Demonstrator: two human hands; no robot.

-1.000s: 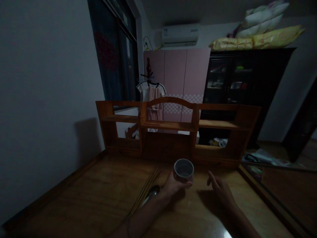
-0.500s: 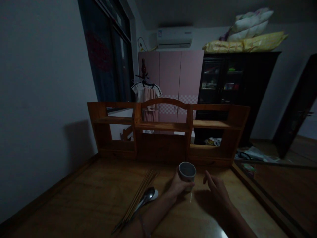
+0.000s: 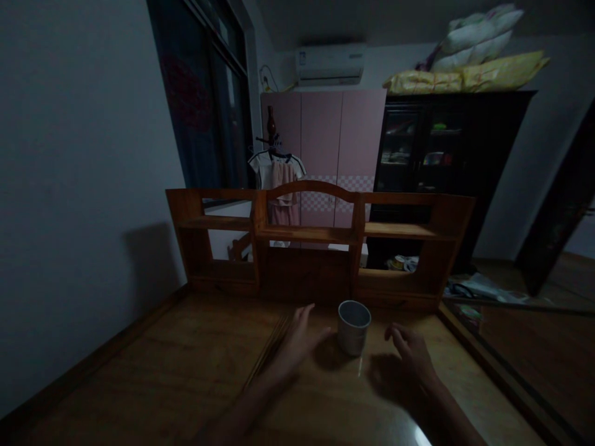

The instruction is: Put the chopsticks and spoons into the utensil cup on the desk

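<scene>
A grey cylindrical cup stands upright on the wooden desk, its mouth facing up. My left hand is just left of it, not touching, with thumb and fingers spread and nothing held. Over to the right of the cup, my right hand hovers with its fingers loosely bent and apart, also holding nothing. Thin wooden chopsticks lie on the desk, partly covered by my left hand and forearm. The spoons that lay beside them are hidden behind that arm.
A wooden shelf unit runs along the back of the desk. A wall borders the left side, and a raised wooden edge the right. Behind stand a pink wardrobe and a dark cabinet.
My left hand has let go of the cup and moved left, now covering the spoons. The cup stays on the desk. My right hand has barely moved.
</scene>
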